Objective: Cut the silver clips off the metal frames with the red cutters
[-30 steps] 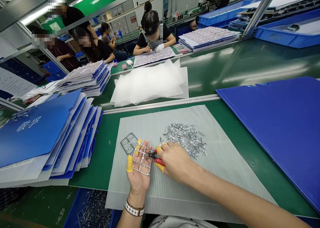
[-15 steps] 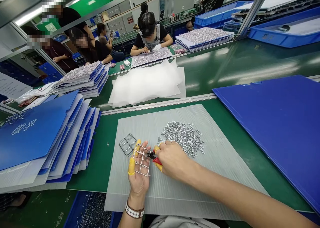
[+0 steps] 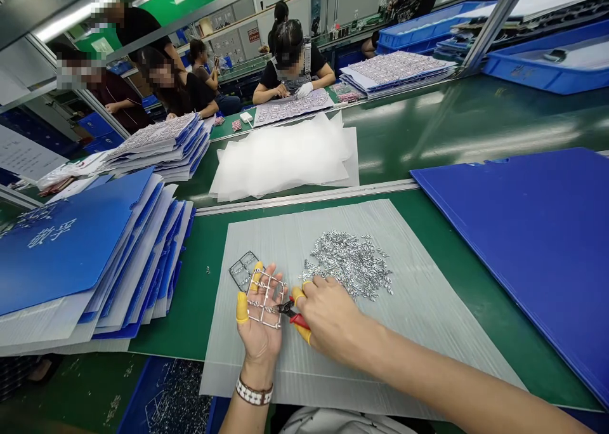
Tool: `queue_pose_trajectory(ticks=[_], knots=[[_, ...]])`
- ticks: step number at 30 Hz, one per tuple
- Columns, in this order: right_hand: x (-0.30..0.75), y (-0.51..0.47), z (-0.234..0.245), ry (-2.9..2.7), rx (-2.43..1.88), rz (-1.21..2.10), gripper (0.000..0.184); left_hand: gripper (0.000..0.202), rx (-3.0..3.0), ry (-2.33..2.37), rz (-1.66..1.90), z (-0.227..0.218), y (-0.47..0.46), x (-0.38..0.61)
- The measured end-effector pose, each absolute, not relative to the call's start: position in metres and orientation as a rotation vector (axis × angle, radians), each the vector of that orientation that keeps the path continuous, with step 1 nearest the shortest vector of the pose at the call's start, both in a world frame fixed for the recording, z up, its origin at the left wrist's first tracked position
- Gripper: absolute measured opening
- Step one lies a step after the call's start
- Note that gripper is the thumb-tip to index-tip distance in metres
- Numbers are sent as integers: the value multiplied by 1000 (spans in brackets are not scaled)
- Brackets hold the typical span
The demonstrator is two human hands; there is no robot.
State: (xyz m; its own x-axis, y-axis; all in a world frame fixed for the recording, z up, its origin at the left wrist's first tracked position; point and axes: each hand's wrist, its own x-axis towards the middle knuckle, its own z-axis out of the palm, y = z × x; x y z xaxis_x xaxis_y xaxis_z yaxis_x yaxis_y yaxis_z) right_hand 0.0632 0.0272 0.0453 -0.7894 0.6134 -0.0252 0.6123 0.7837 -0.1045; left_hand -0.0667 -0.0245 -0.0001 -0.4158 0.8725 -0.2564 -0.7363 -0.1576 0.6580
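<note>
On the palm of my left hand (image 3: 259, 339) rests a silvery frame (image 3: 264, 299) with crossbars and small shiny parts, held by the fingers. Yellow finger cots cover some fingertips on both hands. My right hand (image 3: 328, 310) grips red-handled nippers (image 3: 295, 316), whose dark jaws reach into the frame's right side, among the small parts. A second, darker frame (image 3: 242, 269) lies on the translucent sheet (image 3: 380, 351), partly behind my left fingers. Just beyond my right hand a heap of small silvery pieces (image 3: 349, 263) is spread on the same sheet.
Blue folders with white sheets (image 3: 85, 243) are stacked at the left; a blue board (image 3: 523, 243) lies at the right. White sheets (image 3: 285, 158) lie beyond the metal rail. Below the table edge is a blue bin (image 3: 137, 396) of scrap frames. Several people sit across.
The frame in my left hand has turned flatter and moved slightly left. The nippers have shifted from its upper right side to a lower spot.
</note>
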Motion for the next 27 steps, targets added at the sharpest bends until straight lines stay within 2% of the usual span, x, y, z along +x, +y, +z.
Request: queue_pose_trajectory(ticks=[19, 27], knots=[[60, 22, 51, -3024, -991, 253, 26, 52, 293, 976, 1817, -11, -30, -58], [56, 24, 43, -3091, -857, 265, 12, 51, 279, 1000, 1814, -13, -28, -59]])
